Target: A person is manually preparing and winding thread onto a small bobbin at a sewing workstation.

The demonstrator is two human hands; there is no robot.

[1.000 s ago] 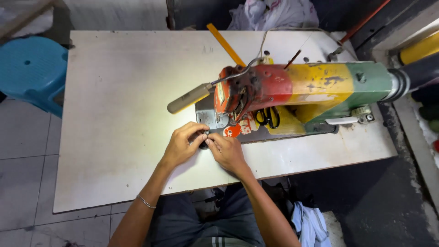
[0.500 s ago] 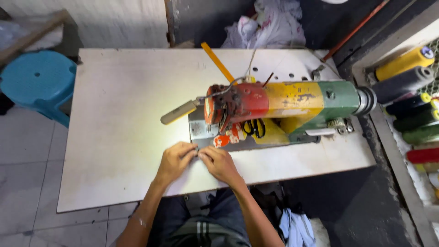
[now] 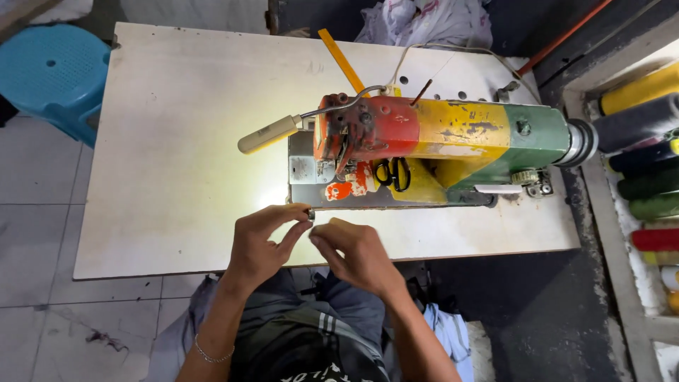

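My left hand (image 3: 265,240) pinches a small dark metal part (image 3: 311,213) between thumb and forefinger, just in front of the sewing machine's grey base plate (image 3: 304,170). My right hand (image 3: 357,255) is close beside it, fingers curled and pinched together near the same part; what it holds is too small to see. Both hands hover over the front edge of the white table (image 3: 184,141). The sewing machine (image 3: 438,138), painted red, yellow and green, lies across the table's right half, with black scissors (image 3: 392,173) resting on it.
A gooseneck lamp (image 3: 272,133) lights the table left of the machine. A yellow ruler (image 3: 341,60) lies behind the machine. A blue plastic stool (image 3: 49,74) stands at far left. Thread cones (image 3: 640,134) fill a shelf at right. Cloth bags (image 3: 431,21) sit beyond the table.
Both hands have drawn back from the machine's base plate toward my body, staying close together. The camera view has shifted slightly.
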